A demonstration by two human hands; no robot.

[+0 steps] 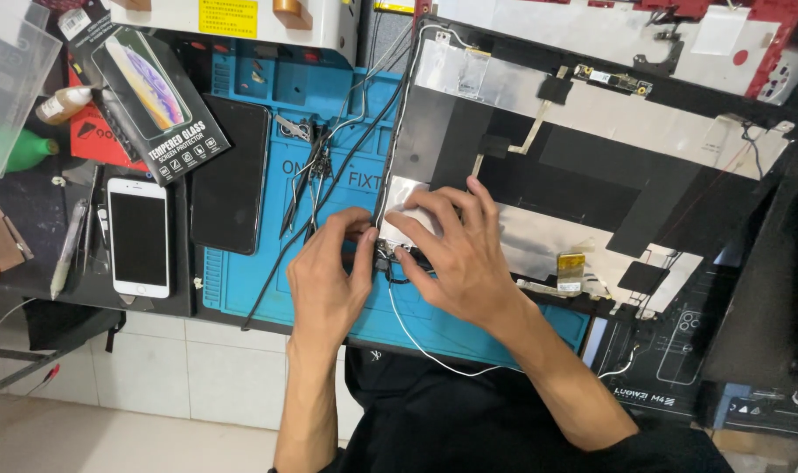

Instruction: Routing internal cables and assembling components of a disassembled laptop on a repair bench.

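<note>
On the blue work mat (268,302), at its right half, lies an opened laptop lid (592,166), inner side up, with foil, black tape patches and a thin ribbon cable showing. Its long axis runs from the near left toward the far right, slightly tilted, and its near-left corner sits under both hands. The left hand (327,285) curls at that corner, thumb and forefinger pinched narrow on a small dark part beside the hinge; what exactly they grip is too small to tell. The right hand (456,254) lies spread flat on the lid, fingertips pressing down at the same corner. A white wire (416,342) trails from under the hands toward the person's body. To the left, tweezers (304,180) and thin black wires rest on the mat, then a dark phone (231,175), a white phone (139,236) and a screen protector box (149,92). The bench stands over a pale tiled floor.
</note>
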